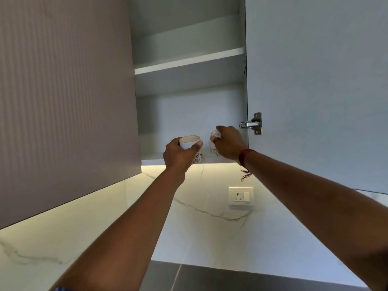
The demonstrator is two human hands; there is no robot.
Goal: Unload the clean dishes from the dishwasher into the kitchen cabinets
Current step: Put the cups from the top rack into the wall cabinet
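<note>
Gold-rimmed cup [190, 141] is gripped by the left hand [178, 155], fingers curled round it; the right hand [227, 143] clamps a 2nd cup [214, 151] at the bottom shelf [151, 156] of the open cabinet [184, 114].

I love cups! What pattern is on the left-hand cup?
Small dark flowers on the white ceramic cup, brownish rim; head view.

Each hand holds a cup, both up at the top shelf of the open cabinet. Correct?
Wrong shelf. The left hand grips a gold-rimmed cup and the right hand a second cup, but both are at the bottom shelf of the open cabinet, not the top. The head view shows this.
</note>
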